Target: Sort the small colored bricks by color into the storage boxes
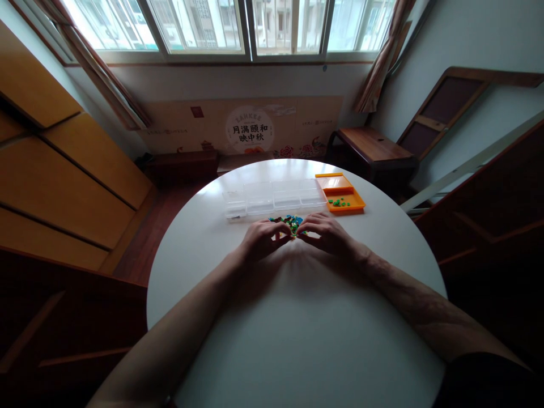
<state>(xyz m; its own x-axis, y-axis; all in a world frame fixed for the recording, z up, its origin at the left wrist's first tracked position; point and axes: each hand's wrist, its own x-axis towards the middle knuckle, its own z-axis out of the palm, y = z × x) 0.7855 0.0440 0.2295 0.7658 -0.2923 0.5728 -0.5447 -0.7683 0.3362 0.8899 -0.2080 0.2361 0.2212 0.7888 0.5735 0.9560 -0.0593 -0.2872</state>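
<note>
My left hand (pixel 262 238) and my right hand (pixel 323 232) rest side by side on the round white table (pixel 297 317), fingers curled and fingertips almost meeting. Between and just beyond them lies a small pile of tiny coloured pieces (pixel 289 222), blue, green and dark. Both hands pinch at the pile's near edge; what sits inside the fingers is too small to make out. Behind the pile stands a clear plastic compartment box (pixel 274 199). To its right an orange tray (pixel 342 195) holds several green pieces (pixel 339 202).
A dark wooden chair (pixel 374 148) stands past the table's far right edge, with wooden frames along the right wall. Wooden panels lean at the left. A printed cardboard sheet (pixel 250 131) runs under the window.
</note>
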